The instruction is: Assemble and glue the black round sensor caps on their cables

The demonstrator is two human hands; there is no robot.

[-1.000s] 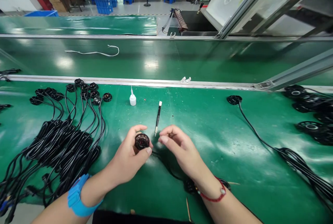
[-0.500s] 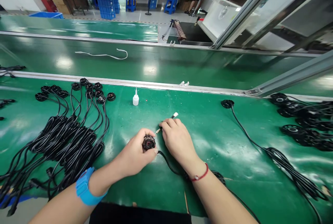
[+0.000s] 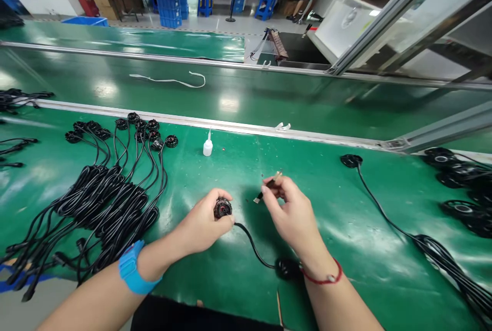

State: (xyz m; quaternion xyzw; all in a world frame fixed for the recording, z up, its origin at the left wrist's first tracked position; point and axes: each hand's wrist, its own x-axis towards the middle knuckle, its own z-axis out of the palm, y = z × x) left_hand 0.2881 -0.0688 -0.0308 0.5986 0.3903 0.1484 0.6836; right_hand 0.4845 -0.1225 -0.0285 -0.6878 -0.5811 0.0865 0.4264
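My left hand is closed around a small round black part, its open face with ring-like ribs and a reddish centre turned up. A black cable leads from beside it towards a dark round piece near my right wrist. My right hand pinches a short, thin black piece with pale ends; its exact kind is unclear. It is held above the green tabletop, to the right of the round part and apart from it.
A white dropper bottle stands beyond my hands. Bundled black cables with round ends lie at left. To the right are another round part with coiled cable and several black discs. A white rail borders the worktop.
My right hand has moved right, away from the round part, and turned the thin black piece. My left hand still holds the round part. The camera view has shifted slightly.
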